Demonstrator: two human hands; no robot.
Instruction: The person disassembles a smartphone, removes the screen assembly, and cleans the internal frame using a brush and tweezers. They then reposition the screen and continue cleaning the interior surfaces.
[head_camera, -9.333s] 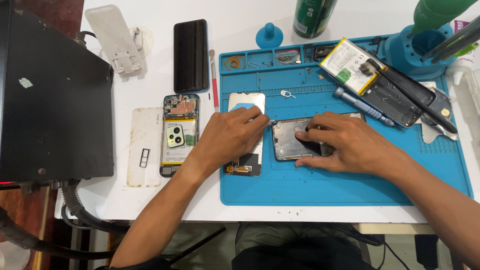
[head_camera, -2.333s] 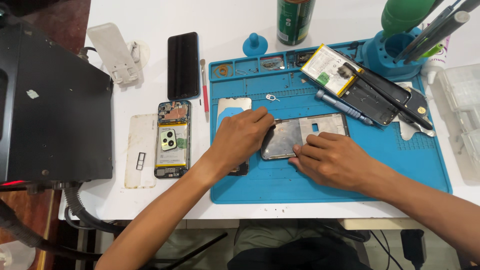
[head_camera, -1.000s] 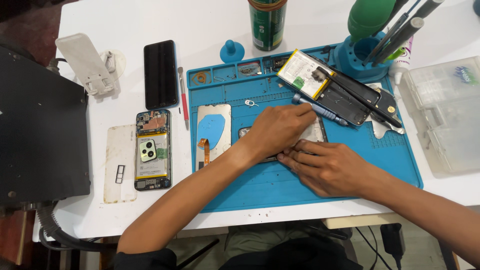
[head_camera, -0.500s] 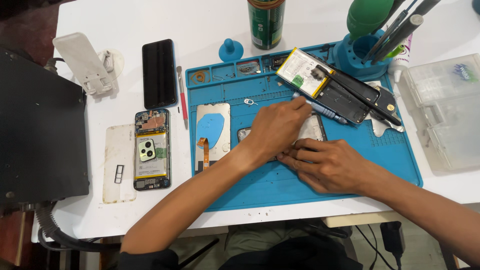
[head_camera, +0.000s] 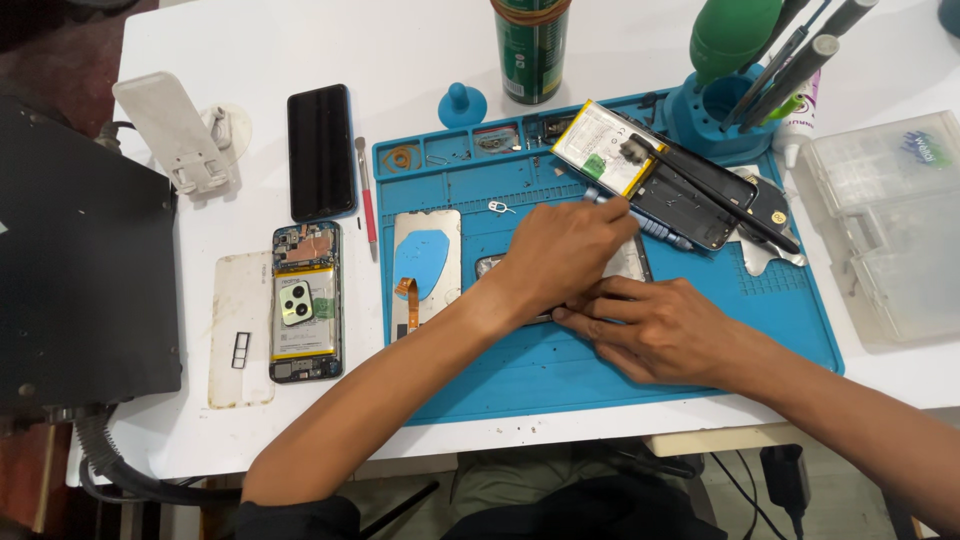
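- White table (head_camera: 300, 50) carries everything; black box-shaped unit (head_camera: 80, 260) sits at its left edge.
- Blue work mat (head_camera: 700, 340) covers the table's centre-right; both hands are over its middle.
- Clear plastic organiser box (head_camera: 885, 220) lies just right of the mat.
- Left hand (head_camera: 565, 250) lies palm-down on the phone part (head_camera: 632, 262), fingers curled and pressing; it hides most of the part, so I cannot tell whether it actually grips it.
- Right hand (head_camera: 655, 325) touches the part's near edge, fingers stretched out flat toward the left hand; grip not visible, cannot tell.
- Phone part: flat grey panel on the mat centre, only slivers showing at the left and right of the left hand.
- Opened phone (head_camera: 305, 300), battery and camera module exposed, lies on the table left of the mat, beside a white back cover (head_camera: 240, 330).
- Black phone (head_camera: 320, 150) lies face-up above it.
- Silver panel with blue round patch (head_camera: 427, 265) sits on the mat, left of the hands.
- Dark phone frame with yellow-edged battery (head_camera: 610, 150) lies at the mat's top right.
- Green can (head_camera: 530, 50) stands above the mat.
- Red-handled tool (head_camera: 366, 200) lies between black phone and mat.
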